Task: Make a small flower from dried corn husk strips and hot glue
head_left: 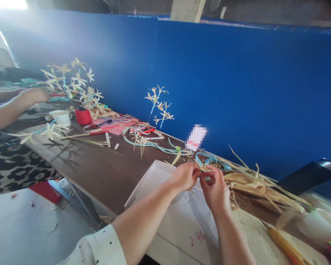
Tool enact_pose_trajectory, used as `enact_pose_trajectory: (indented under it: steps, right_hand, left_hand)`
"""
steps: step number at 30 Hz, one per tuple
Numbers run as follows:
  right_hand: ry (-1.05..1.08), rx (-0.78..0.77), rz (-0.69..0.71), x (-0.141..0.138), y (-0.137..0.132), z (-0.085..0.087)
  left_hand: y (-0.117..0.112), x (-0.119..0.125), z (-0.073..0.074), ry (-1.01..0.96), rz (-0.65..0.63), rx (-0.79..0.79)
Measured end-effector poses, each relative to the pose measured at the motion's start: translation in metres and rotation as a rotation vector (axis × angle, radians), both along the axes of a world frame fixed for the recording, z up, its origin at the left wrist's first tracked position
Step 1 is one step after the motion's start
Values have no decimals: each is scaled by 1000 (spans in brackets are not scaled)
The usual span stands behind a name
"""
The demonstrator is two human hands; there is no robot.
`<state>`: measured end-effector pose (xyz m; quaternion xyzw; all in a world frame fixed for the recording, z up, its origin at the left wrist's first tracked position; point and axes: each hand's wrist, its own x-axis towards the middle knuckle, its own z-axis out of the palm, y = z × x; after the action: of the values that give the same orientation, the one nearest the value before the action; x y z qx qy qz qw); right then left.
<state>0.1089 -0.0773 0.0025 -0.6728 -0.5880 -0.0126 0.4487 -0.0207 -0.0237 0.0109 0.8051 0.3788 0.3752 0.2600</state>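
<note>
My left hand [185,176] and my right hand [215,190] meet above a white tray [154,180] on the brown table. Both have their fingers pinched together on a small pale strip of dried husk [200,173] held between them. A blue ribbon strip [209,160] lies just beyond my fingers. A heap of dried corn husks [253,186] lies to the right of my right hand.
Straw flowers on blue stems [160,106] stand by the blue wall. A red container [83,116], white cup [61,117], pens and cords litter the table's left part. Another person's arm [13,106] reaches in at far left. A yellow tool [285,244] lies at lower right.
</note>
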Motion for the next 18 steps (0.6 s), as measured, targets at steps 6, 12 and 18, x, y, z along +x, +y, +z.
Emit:
enact_pose_trajectory:
  steps: [6,12,18]
  right_hand:
    - [-12,-20,84,3,1,-3]
    - [16,-27,75,4,2,-2]
    - [165,-110,16,-1,0,6]
  left_hand:
    - [-1,-1,-1,4,-2,26]
    - [-2,-4,3,-37,-24,12]
    - [-2,-4,5,-73,-19,-34]
